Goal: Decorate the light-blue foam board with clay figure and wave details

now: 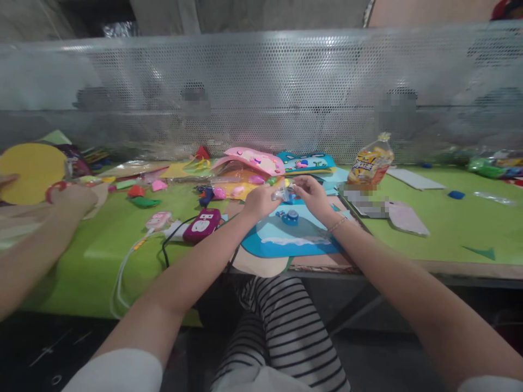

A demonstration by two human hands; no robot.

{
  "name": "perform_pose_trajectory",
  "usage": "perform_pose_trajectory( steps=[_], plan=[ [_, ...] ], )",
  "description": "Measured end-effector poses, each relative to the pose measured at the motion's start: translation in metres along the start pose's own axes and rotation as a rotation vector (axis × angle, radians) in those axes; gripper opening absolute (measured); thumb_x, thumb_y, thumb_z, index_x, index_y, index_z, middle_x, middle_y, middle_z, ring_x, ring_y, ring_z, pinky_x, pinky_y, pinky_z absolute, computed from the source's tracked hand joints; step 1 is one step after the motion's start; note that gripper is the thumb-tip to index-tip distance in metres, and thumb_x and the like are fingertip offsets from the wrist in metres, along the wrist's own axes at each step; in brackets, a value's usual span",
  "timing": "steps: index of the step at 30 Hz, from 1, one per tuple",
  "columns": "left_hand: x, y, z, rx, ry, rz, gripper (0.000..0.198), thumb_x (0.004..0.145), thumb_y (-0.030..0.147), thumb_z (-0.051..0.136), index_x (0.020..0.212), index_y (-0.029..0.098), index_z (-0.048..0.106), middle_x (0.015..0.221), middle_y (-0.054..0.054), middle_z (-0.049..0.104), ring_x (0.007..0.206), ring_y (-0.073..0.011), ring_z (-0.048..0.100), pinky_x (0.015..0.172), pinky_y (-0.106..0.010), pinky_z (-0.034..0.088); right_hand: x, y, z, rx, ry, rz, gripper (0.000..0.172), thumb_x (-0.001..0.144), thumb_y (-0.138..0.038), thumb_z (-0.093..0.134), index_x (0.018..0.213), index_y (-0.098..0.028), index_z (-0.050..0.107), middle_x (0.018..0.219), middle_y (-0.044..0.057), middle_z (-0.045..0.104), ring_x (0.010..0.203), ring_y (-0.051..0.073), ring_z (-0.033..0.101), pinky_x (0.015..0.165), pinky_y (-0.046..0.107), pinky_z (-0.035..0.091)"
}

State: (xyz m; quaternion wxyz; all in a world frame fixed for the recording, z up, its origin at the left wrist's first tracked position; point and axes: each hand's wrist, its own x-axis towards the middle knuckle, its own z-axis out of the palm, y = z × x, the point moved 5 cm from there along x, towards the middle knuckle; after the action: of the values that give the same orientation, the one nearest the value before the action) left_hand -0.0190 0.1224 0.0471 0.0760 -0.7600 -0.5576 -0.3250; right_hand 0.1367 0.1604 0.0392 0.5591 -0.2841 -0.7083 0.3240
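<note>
Both of my arms reach out over a green table [102, 239]. My left hand [261, 200] and my right hand [310, 195] meet above a blue felt sheet [286, 239], and both pinch a small clear piece [283, 193] held between them. A small round blue piece [291, 217] lies on the sheet just below my hands. Pink and blue felt cut-outs [253, 159] lie just beyond them.
A magenta device [201, 224] with cables lies left of the blue sheet. Another person's arm [36, 239] at the far left holds red-handled scissors [56, 189] by a yellow disc [30, 171]. A snack bag [371, 161] stands at the right. A perforated metal screen [261, 92] backs the table.
</note>
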Motion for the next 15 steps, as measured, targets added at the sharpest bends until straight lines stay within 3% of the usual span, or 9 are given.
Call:
perform_pose_trajectory(
  steps=[6,9,12,15],
  plan=[
    [0.001,-0.025,0.007,0.073,-0.055,-0.158,0.029,0.07,0.037,0.067,0.091,0.017,0.067,0.086,-0.014,0.064,0.09,-0.0322,0.061,0.076,-0.038,0.045,-0.001,-0.003,-0.003,-0.082,0.024,-0.048,0.028,0.075,-0.047,0.063,0.078,-0.022,0.05,0.069,-0.001,0.054,0.065,0.015,0.054,0.06,0.03,0.048],
    [0.004,-0.039,0.014,-0.053,-0.051,-0.274,0.037,0.063,0.03,0.073,0.097,0.016,0.063,0.084,-0.013,0.065,0.094,-0.0332,0.061,0.079,-0.039,0.044,0.0,0.001,-0.002,-0.113,-0.004,-0.049,0.024,0.076,-0.044,0.062,0.076,-0.022,0.052,0.069,0.0,0.054,0.064,0.015,0.053,0.06,0.03,0.046],
    [0.008,-0.038,0.02,-0.44,-0.017,-0.363,0.037,0.07,0.034,0.067,0.102,0.018,0.059,0.084,-0.009,0.065,0.092,-0.0281,0.062,0.079,-0.037,0.045,0.0,0.003,-0.001,-0.101,-0.021,-0.048,0.022,0.076,-0.043,0.061,0.078,-0.022,0.053,0.072,0.001,0.057,0.066,0.016,0.056,0.061,0.031,0.047],
    [0.008,-0.023,0.03,-1.076,-0.167,-0.477,0.037,0.082,0.05,0.049,0.099,0.018,0.058,0.081,-0.008,0.065,0.08,-0.0211,0.063,0.074,-0.035,0.048,-0.002,-0.002,0.002,-0.134,-0.016,-0.09,0.02,0.076,-0.04,0.062,0.082,-0.022,0.057,0.076,0.002,0.06,0.072,0.017,0.057,0.065,0.032,0.047]
  ],
)
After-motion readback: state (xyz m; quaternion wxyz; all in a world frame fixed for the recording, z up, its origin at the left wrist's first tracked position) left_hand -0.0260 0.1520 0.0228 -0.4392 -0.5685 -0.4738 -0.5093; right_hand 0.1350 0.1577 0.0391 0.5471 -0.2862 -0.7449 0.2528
